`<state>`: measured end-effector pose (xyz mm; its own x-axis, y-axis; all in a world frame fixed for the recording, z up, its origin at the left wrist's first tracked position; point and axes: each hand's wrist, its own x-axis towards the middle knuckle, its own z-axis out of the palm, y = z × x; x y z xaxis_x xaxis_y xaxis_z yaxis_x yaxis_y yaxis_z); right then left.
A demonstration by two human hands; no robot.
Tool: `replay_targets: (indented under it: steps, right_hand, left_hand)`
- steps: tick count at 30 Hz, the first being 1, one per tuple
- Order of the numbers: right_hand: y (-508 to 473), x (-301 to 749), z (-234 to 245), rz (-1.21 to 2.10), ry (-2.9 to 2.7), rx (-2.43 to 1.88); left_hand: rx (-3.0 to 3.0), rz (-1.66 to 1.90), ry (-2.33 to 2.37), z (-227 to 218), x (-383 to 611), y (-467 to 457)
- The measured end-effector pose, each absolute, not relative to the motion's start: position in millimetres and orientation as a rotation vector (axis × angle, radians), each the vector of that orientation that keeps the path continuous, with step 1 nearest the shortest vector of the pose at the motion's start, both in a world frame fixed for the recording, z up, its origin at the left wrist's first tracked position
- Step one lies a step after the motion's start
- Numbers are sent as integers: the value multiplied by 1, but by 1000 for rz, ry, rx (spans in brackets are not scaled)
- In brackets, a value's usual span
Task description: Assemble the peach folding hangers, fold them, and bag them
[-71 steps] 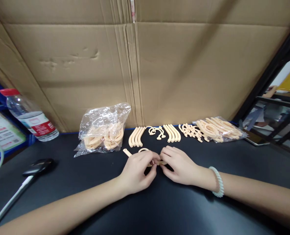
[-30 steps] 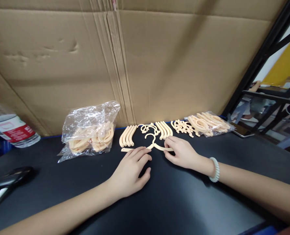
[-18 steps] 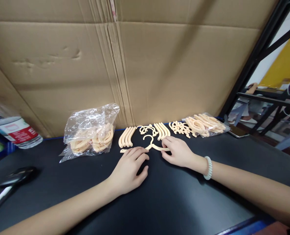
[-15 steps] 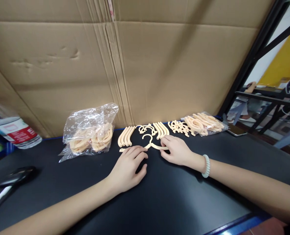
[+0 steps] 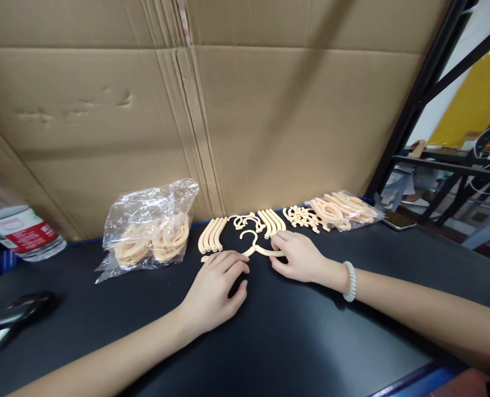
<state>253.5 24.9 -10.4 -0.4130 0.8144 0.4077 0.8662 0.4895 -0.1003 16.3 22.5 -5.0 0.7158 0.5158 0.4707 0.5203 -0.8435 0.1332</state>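
Note:
A cream plastic clothes hanger point(image 5: 254, 246) lies on the dark table, its hook pointing away from me. My left hand point(image 5: 221, 286) rests over its left arm, fingers lightly bent and thumb standing apart from the plastic; most of that arm is hidden under the fingers. At the other side, my right hand point(image 5: 296, 255) pinches the hanger's right arm between thumb and fingers, hiding its outer end. Just behind the hanger are a row of loose hanger arms point(image 5: 213, 235) on the left, a second row of arms point(image 5: 273, 223) on the right, and loose hooks point(image 5: 248, 221) between them.
A clear bag of cream parts point(image 5: 151, 240) stands left, another bag point(image 5: 344, 210) lies right. Small connector pieces point(image 5: 303, 218) and a phone point(image 5: 397, 219) are near it. A bottle point(image 5: 25, 234) and a black object point(image 5: 21, 310) are far left. Cardboard point(image 5: 294, 121) walls the back.
The camera view has shifted slightly. Both hands stay at the hanger, with no clear movement of it between them.

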Motion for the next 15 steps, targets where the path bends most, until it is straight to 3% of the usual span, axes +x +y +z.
replay_targets:
  steps: [15]
  right_hand:
    - [22,255,-12,-233,-2319,-1436]
  left_hand:
    - [-2697,-931,-1082,2,-5,68]
